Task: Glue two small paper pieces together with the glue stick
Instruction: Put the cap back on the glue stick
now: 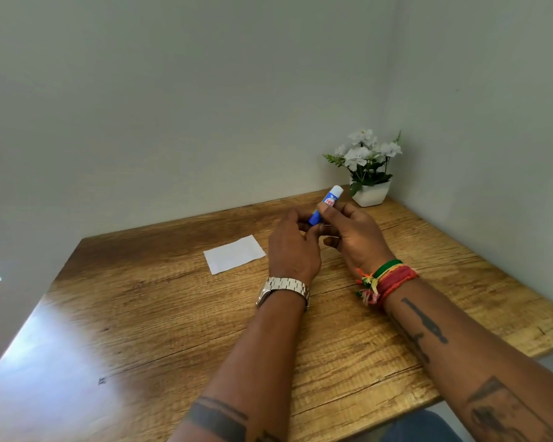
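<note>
On the grainy brown wood-look worktop (141, 314) I see a flat white rectangular paper piece (234, 254) lying left of the hands. My left hand (292, 247), above a metal link watch (283, 290), curls its fingers around the lower end of the blue-and-white cylindrical glue stick (328, 202). My right hand (353, 236), with woven thread bracelets (385, 279), pinches its middle. Behind it stands a white pot of white flowers (369, 173).

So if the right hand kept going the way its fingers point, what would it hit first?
The right hand points up and left, toward the left hand, and both hold the glue stick. So it would likely press into the left hand first. The paper lies further left on the table; depth is uncertain.
</note>
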